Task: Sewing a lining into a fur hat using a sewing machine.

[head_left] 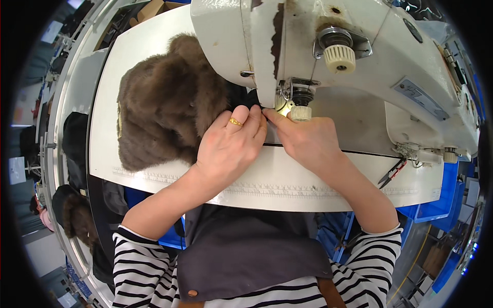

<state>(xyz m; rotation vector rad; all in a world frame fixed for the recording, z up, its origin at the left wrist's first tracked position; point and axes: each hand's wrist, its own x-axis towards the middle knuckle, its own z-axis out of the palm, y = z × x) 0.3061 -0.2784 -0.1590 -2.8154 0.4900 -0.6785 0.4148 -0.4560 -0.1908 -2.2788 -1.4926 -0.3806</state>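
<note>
A white sewing machine (359, 31) stands over the worktable, its lit needle area just beyond my fingertips. Black fabric (237, 95) lies at the needle, joined to or lying against a bulky brown fur piece (164, 102) on the left. My left hand (231, 141), with a gold ring, bends its fingers closely over the black fabric beside the fur. Close to it on the right, my right hand (308, 141) is closed, its index finger and thumb at the fabric's edge by the needle. The needle tip and the fabric under my fingers are hidden.
The white tabletop (287, 182) has a printed ruler along its front edge. Small red-handled thread snips (393, 172) lie at the right by the machine base. Blue bins (436, 197) stand below on the right. Dark fabric and fur pieces (79, 215) hang at the left.
</note>
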